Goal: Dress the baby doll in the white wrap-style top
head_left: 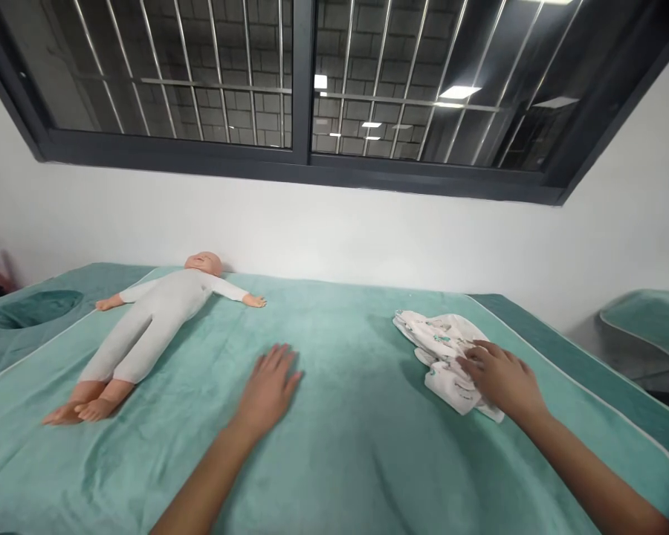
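My left hand (268,392) is over the green cover, palm down with its fingers apart, holding nothing. It is between a baby doll and a folded cloth item. The baby doll (159,316) lies on its back at the left, arms spread, in a white long-sleeved suit with bare hands and feet. At the right lies a loosely folded white cloth item (443,345) with a small green and dark print, perhaps a baby garment. My right hand (505,379) reaches over its right side, fingers slightly bent and apart, apparently touching the fabric. Part of the cloth is hidden under that hand.
A green plush cover (340,446) with creases spreads over the bed. A face hole (36,308) shows at the far left. Behind stands a white wall (334,238) below a dark-framed barred window (304,156). Another green-covered surface (655,319) is at the right edge.
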{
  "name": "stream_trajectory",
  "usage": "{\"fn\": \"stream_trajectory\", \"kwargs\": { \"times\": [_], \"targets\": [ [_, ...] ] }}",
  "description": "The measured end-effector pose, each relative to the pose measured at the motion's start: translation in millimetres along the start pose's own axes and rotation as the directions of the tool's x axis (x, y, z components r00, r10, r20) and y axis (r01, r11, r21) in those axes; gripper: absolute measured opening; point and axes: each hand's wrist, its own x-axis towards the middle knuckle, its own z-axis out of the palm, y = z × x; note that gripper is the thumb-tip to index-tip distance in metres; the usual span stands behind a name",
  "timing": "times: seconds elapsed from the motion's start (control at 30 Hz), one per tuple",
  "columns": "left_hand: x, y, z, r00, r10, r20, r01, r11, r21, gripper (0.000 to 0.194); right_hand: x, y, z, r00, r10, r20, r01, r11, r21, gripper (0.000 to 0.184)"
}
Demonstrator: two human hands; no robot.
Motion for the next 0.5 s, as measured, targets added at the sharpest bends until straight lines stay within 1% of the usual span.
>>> {"fn": "stream_trajectory", "kwargs": {
  "times": [0.03,0.07,0.13,0.17,0.23,0.3,0.37,0.4,0.43,0.47,0.5],
  "targets": [
    [10,14,8.7,0.997,0.043,0.063,-0.045,0.999,0.030,0.052,3,5,-1,1.000,0.022,0.020,-0.022,1.000,0.005,0.035],
    [18,26,16.7,0.991,0.057,0.117,-0.064,0.996,0.059,0.054,6,10,-1,0.999,0.039,0.038,-0.039,0.999,0.004,0.033],
    [29,44,29.9,0.983,0.045,0.180,-0.063,0.994,0.092,0.058,10,19,-1,0.997,0.058,0.046,-0.057,0.998,-0.013,0.029],
    [33,50,34.9,0.979,0.045,0.198,-0.066,0.993,0.100,0.060,11,22,0,0.998,0.058,0.033,-0.058,0.998,-0.020,0.028],
    [38,54,41.6,0.976,0.054,0.213,-0.077,0.992,0.101,0.063,13,29,2,0.999,0.043,-0.011,-0.043,0.999,0.007,0.031],
    [42,52,45.3,0.974,0.066,0.216,-0.088,0.992,0.090,0.064,15,38,6,0.997,0.068,-0.033,-0.064,0.990,0.125,0.041],
    [45,49,47.0,0.974,0.075,0.215,-0.094,0.993,0.076,0.064,16,53,13,0.984,0.179,0.011,-0.176,0.949,0.261,0.052],
    [46,47,47.6,0.974,0.079,0.212,-0.096,0.993,0.070,0.063,16,64,18,0.968,0.245,0.051,-0.249,0.923,0.294,0.056],
    [47,46,47.9,0.975,0.080,0.210,-0.095,0.993,0.067,0.063,14,77,25,0.946,0.311,0.089,-0.323,0.901,0.289,0.060],
    [48,46,48.1,0.975,0.076,0.208,-0.091,0.994,0.066,0.063,12,91,34,0.931,0.347,0.116,-0.365,0.897,0.248,0.062],
    [49,46,48.1,0.975,0.070,0.210,-0.086,0.994,0.067,0.063,9,107,43,0.927,0.356,0.122,-0.374,0.908,0.190,0.063]
  ]
}}
